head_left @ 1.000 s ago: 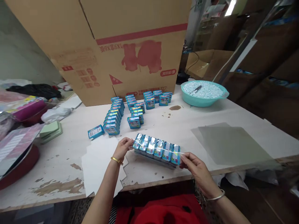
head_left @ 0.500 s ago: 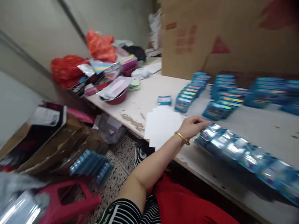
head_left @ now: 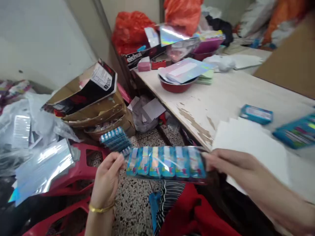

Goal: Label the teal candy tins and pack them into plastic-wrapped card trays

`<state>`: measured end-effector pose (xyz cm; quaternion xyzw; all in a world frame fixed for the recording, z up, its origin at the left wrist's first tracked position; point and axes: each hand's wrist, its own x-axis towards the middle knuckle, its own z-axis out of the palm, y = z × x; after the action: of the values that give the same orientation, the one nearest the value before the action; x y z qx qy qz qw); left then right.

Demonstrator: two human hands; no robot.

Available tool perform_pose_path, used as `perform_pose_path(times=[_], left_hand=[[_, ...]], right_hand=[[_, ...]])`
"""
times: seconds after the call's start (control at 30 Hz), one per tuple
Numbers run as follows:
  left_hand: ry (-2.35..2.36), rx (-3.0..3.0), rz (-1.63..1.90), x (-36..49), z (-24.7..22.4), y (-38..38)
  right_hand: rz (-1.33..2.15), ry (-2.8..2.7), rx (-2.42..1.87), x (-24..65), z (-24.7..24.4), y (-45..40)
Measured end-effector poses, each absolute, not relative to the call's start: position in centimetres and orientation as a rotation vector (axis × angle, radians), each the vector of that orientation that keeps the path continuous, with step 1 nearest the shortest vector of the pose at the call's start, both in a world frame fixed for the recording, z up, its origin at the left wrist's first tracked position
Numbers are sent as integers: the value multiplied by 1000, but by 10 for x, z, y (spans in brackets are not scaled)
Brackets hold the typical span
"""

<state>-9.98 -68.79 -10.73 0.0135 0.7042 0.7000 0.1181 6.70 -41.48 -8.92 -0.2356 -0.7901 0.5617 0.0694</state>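
Note:
A clear-wrapped row of small blue boxes (head_left: 162, 162) is stretched level between my two hands, above the speckled floor. My left hand (head_left: 105, 182), with a gold bracelet at the wrist, pinches the wrap at the row's left end. At the other end my right hand (head_left: 233, 165) grips the row between thumb and fingers, slightly blurred. Below and beyond my left hand, a stack of similar blue packs (head_left: 115, 139) rests low near the floor.
On the table (head_left: 236, 88) lie white sheets (head_left: 248, 147), a single blue box (head_left: 256, 114), more blue boxes (head_left: 297, 131) and a red bowl (head_left: 176, 87) holding papers. A pink stool (head_left: 83, 164) with shiny sheets stands left, beside an open carton (head_left: 93, 91).
The view has swung left. The row of blue boxes has gone from over the table to above the floor, off the table's edge. My right hand has come into view holding it.

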Motion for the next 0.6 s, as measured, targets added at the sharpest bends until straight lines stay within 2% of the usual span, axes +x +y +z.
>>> perform_pose_path(times=[0.07, 0.13, 0.3, 0.43, 0.6], left_hand=[[2127, -234, 2010, -127, -152, -742], [2144, -490, 1975, -154, -210, -788], [2212, -982, 1909, -233, -367, -864], [2242, -1220, 1880, -298, -471, -899], [2309, -1431, 1803, -364, -571, -932]], right_hand=[[1884, -2471, -572, -21, -121, -449], [2028, -2548, -572, -101, -175, -487], [2278, -2655, -980, -259, -345, -579], [2253, -2772, -1068, -342, -455, -636], [2291, -2776, -1136, -399, -564, -671]])
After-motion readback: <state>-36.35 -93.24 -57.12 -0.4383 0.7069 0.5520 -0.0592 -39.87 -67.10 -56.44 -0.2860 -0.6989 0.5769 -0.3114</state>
